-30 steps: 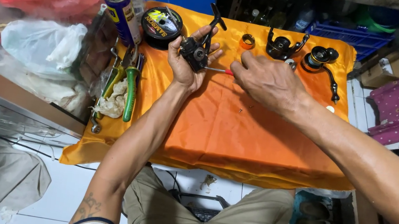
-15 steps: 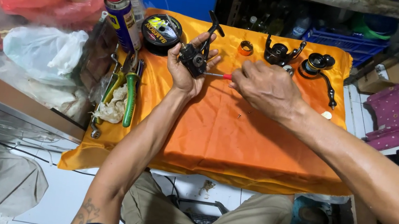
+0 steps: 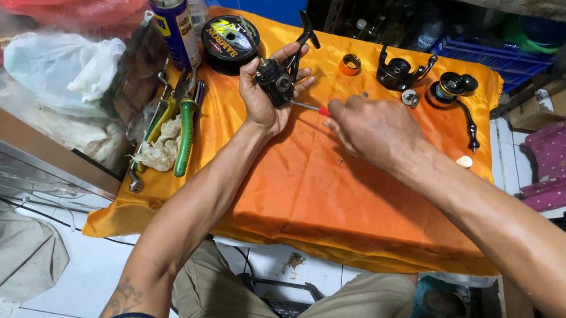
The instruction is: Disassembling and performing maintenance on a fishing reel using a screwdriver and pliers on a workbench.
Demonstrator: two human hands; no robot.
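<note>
My left hand [image 3: 267, 103] grips a black fishing reel body [image 3: 276, 79] above the orange cloth [image 3: 338, 190], its black handle arm sticking up toward the back. My right hand [image 3: 370, 129] holds a red-handled screwdriver [image 3: 311, 108], whose metal tip touches the side of the reel body. Two other black reel parts [image 3: 397, 71] [image 3: 450, 88] lie at the back right of the cloth, and a small orange ring [image 3: 350, 64] sits between them and the reel.
A spool of fishing line [image 3: 230, 40] and a blue-yellow spray can [image 3: 172, 15] stand at the back left. Green-handled pliers [image 3: 184, 133], a rag and other tools lie along the left edge. Plastic bags [image 3: 58, 65] are piled to the left. Crates stand behind.
My right hand has shifted slightly right and toward me, drawing the screwdriver out so more of its shaft shows. My left hand keeps the reel body in about the same spot.
</note>
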